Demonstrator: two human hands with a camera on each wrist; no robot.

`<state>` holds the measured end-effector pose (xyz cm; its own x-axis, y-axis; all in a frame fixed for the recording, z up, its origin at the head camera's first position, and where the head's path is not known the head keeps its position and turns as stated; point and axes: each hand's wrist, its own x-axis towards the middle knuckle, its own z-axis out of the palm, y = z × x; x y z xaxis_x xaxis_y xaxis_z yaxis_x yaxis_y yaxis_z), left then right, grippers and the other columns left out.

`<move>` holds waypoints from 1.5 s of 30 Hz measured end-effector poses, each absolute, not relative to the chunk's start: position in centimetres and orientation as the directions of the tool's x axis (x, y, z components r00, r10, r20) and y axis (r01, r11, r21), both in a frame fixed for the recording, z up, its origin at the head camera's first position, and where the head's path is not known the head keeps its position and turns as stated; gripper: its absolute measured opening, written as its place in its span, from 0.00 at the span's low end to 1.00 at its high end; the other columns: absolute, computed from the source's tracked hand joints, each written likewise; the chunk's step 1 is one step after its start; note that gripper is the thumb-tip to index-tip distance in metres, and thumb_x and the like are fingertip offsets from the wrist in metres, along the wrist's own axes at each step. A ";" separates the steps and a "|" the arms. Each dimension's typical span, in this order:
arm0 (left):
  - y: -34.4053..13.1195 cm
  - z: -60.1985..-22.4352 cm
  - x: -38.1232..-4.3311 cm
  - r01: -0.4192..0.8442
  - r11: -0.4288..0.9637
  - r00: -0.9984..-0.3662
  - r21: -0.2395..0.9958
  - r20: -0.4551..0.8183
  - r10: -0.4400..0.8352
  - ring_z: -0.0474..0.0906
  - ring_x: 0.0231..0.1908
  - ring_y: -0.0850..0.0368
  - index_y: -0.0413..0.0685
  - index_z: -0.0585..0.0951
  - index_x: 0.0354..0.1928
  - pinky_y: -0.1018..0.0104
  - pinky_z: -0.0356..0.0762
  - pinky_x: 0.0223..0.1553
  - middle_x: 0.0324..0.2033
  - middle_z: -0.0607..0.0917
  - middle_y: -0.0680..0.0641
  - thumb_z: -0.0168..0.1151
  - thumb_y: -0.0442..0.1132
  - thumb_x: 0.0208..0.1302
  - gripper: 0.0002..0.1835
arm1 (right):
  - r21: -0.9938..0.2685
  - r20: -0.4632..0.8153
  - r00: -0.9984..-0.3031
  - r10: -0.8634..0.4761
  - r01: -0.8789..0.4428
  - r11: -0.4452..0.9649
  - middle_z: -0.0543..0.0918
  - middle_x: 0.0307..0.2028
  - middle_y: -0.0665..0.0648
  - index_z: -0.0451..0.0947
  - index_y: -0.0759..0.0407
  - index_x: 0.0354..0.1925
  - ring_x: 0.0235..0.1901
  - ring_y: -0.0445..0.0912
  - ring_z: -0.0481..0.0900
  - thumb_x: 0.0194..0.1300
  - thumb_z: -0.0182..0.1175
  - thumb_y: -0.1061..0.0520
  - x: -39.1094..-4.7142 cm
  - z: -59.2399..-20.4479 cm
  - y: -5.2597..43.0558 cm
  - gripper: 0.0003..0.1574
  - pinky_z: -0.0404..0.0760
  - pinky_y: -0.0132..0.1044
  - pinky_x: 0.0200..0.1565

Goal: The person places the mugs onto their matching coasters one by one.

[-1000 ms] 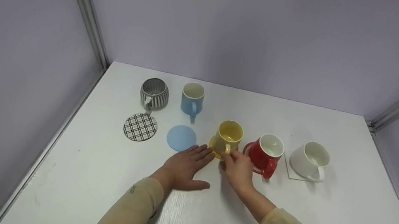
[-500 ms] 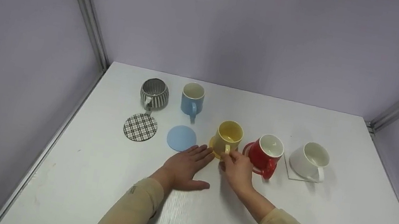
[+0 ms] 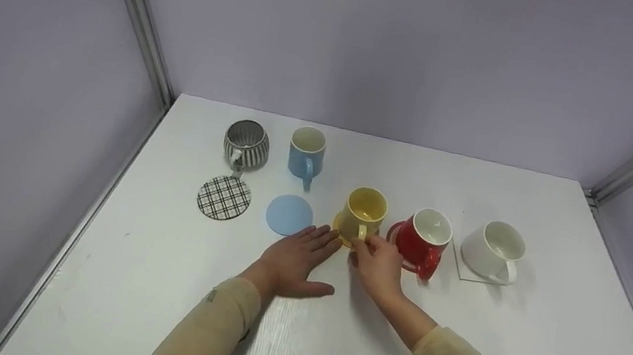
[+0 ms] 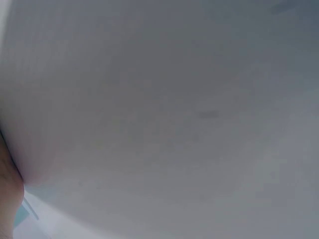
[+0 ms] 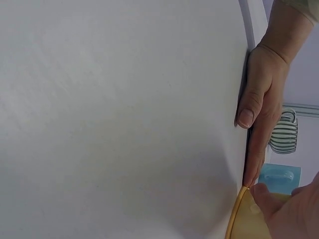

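- Head view: your right hand (image 3: 380, 267) has its fingers pinched on the handle of the yellow mug (image 3: 364, 213), which stands on a yellow coaster (image 3: 338, 230) near the middle of the desk (image 3: 148, 278).
- Your left hand (image 3: 294, 261) lies flat on the desk, fingers straight and together, holding nothing; their tips touch the coaster's near left edge.
- Just right of the yellow mug, the red mug (image 3: 424, 238) on its red coaster (image 3: 393, 234) sits close to your right knuckles, so room is tight there.
- Further right, a white cup (image 3: 492, 251) stands on a clear square mat (image 3: 467, 271).
- To the left, a blue coaster (image 3: 289, 215) and a checked coaster (image 3: 224, 197) lie bare, with a blue mug (image 3: 306, 150) and a striped mug (image 3: 245, 145) behind them.
- Open desk runs from your wrists to the near edge.
- Right wrist view: your left fingers (image 5: 251, 164) meet the coaster's rim (image 5: 234, 214).
- Left wrist view: only blurred desk.
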<state>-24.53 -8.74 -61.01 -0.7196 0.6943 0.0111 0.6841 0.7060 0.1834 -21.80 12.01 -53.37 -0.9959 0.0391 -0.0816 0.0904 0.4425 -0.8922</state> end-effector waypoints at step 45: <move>-18.3 -53.1 -26.5 0.396 0.867 -0.917 0.302 0.182 0.355 0.54 0.81 0.44 0.39 0.58 0.83 0.52 0.50 0.81 0.81 0.61 0.40 0.51 0.69 0.73 0.50 | -0.405 0.448 -0.833 -0.324 -0.513 0.757 0.76 0.71 0.64 0.72 0.59 0.71 0.68 0.58 0.78 0.73 0.70 0.45 -20.2 -52.3 9.2 0.37 0.83 0.54 0.62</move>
<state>-26.47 -18.26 -53.06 -0.9171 0.3550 0.1817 0.3956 0.8675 0.3018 -20.16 9.20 -52.29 -0.8330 -0.3242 0.4483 -0.5126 0.7572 -0.4048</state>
